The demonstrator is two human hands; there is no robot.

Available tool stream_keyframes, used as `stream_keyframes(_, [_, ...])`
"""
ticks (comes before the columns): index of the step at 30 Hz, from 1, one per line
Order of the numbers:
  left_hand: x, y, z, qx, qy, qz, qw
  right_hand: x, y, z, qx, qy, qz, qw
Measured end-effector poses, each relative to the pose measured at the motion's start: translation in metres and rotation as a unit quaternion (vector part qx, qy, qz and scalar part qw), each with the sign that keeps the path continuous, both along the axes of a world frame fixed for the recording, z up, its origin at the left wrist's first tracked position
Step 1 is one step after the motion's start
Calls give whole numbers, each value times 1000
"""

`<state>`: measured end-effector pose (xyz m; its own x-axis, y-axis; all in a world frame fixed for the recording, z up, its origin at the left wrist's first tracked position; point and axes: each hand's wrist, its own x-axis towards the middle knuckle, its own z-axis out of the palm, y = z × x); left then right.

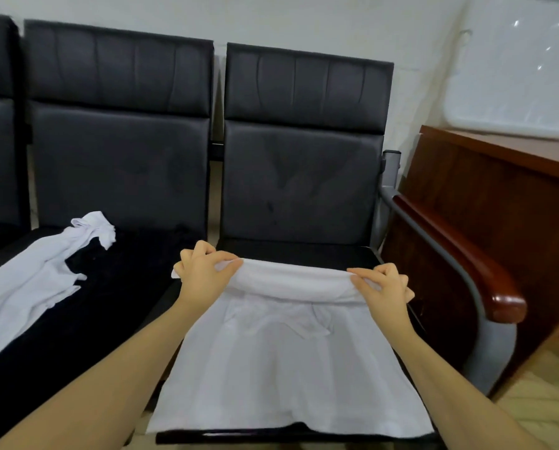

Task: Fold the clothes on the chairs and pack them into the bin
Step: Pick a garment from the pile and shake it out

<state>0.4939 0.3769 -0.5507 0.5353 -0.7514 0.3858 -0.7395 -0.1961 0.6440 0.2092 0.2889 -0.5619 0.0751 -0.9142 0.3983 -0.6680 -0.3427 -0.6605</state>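
Both hands, left hand (203, 271) and right hand (383, 289), have fingers clamped on the rolled far edge of a white shirt (281, 368) lying on the right chair (304, 177).

plain white garment (281, 362) on a black chair (304, 177), another white garment (34, 284) on the next black chair (119, 157), reddish-brown wooden desk (498, 203), translucent white bin (518, 79).

wall (304, 17): plain white, at 12 o'clock | wooden cabinet (485, 203): reddish-brown, at 3 o'clock, against wall | floor (544, 394): pale herringbone pattern, at 4 o'clock | armrest (466, 254): grey metal frame, dark wood cap, beside cabinet | light: even, soft, no hard shadows
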Motion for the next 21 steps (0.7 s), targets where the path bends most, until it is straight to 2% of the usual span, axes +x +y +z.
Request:
stream_keyframes(4, [-13,40,-2,25,5,7,1000,-19,40,3,43,-34,19,998])
stream_keyframes(9, [-23,80,-22,38,-23,-13,999,-34,85,-7,72,-4,37,997])
stream_keyframes(12, [-28,101,-43,-1,-30,-13,999,-41,106,-24,97,-27,32,994])
stream_keyframes(15, [-33,118,-68,-57,-76,15,995,-44,119,-38,107,-20,0,994])
stream_keyframes(17, [-38,125,-76,-46,-119,14,992,-46,122,-46,91,31,-33,995])
stream_keyframes(21, [-47,123,-78,25,-193,-37,980,-41,123,-51,69,220,-48,972])
